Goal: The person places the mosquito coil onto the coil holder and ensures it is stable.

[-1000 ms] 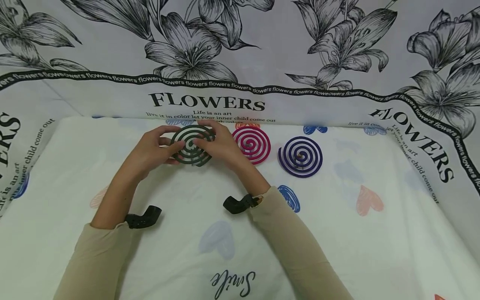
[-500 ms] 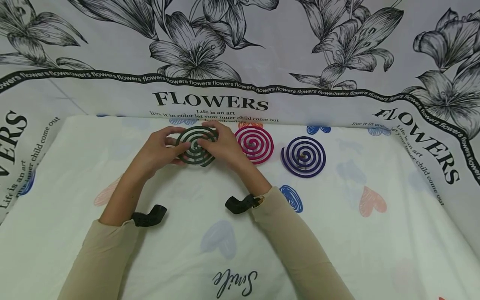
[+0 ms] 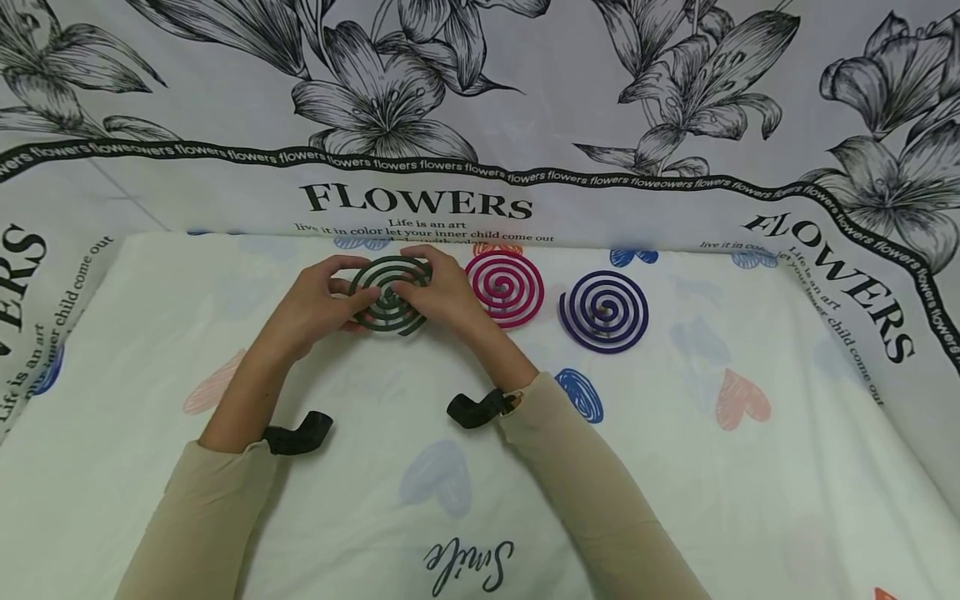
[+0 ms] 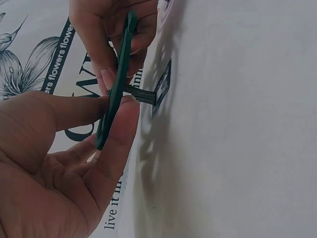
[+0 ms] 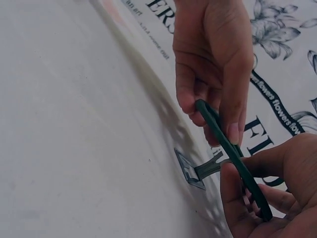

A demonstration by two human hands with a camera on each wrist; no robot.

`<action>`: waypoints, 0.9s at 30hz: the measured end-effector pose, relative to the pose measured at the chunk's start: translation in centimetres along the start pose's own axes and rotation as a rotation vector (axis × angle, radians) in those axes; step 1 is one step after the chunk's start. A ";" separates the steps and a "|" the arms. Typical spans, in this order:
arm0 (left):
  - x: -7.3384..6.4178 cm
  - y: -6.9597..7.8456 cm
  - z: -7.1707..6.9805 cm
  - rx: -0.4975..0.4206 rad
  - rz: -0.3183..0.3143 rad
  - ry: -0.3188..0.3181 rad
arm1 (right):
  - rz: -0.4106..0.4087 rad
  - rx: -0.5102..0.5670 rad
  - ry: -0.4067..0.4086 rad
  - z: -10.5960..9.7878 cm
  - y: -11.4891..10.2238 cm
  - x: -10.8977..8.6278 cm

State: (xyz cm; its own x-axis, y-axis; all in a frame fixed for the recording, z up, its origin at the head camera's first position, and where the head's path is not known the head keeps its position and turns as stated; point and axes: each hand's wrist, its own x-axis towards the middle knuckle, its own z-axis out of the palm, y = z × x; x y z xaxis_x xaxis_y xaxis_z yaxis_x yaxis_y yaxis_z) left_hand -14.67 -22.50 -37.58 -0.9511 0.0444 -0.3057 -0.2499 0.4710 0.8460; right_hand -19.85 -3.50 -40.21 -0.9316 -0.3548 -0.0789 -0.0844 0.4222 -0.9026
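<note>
A green mosquito coil (image 4: pixel 122 59) sits on a small metal stand (image 4: pixel 141 95), whose flat dark base (image 5: pixel 184 166) rests on the white cloth. My left hand (image 3: pixel 311 304) pinches the coil's left side, thumb on top and fingers beneath. From the other side, my right hand (image 3: pixel 442 287) pinches it too, its thumb near the centre. Both wrist views show the coil edge-on, above the cloth on the stand's short upright. To the right lie a pink coil (image 3: pixel 505 289) and a purple coil (image 3: pixel 604 340), with something small visible under the purple one's centre.
White cloth (image 3: pixel 360 467) printed with hearts and the word Smile covers the surface. Behind it rises a backdrop (image 3: pixel 240 196) with black line flowers and FLOWERS lettering. Black wrist mounts (image 3: pixel 300 433) stick out from both sleeves.
The head view shifts slightly. My left arm has moved a little to the right, while both hands keep hold of the green coil. The pink and purple coils stay in place.
</note>
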 end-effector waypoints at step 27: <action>0.3 -0.5 0.5 -0.064 -0.023 -0.007 | 0.034 -0.003 -0.001 0.2 -0.1 -0.2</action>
State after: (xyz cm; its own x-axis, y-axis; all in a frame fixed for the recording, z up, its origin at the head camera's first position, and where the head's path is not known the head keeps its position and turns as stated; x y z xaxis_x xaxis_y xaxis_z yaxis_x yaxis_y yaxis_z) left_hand -14.74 -22.34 -38.34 -0.9436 0.0403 -0.3286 -0.2834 0.4143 0.8649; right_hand -19.58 -3.61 -40.21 -0.9336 -0.3410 -0.1100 -0.0538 0.4369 -0.8979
